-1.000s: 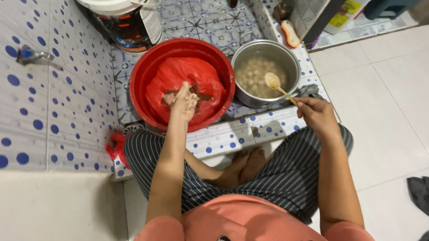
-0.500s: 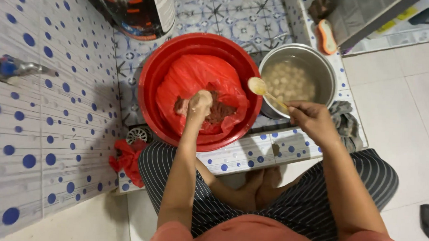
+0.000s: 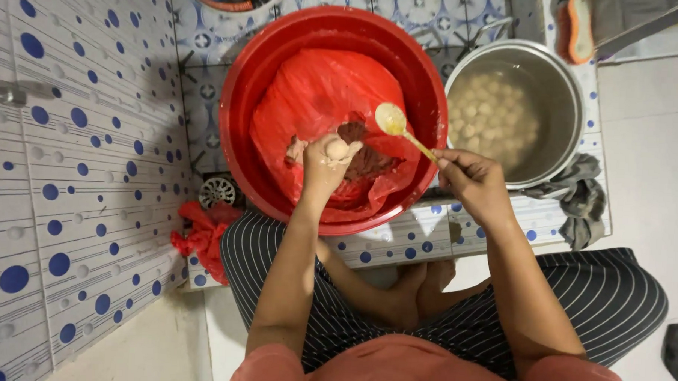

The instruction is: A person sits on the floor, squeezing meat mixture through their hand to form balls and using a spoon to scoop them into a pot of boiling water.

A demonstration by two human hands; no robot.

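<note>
Both hands had closed in: my left hand [image 3: 326,158] clenched a paste ball [image 3: 337,148], my right hand [image 3: 471,184] swung the spoon [image 3: 401,128] from three o'clock over the red basin [image 3: 241,97].

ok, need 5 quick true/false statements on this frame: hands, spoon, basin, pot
1. The left hand squeezes a pale ball of paste over the red basin. True.
2. The right hand holds a knife. False: a spoon.
3. The spoon's bowl is over the basin. True.
4. The metal pot is empty. False: it holds pale balls in liquid.
5. The basin is lined with blue plastic. False: a red bag.
</note>
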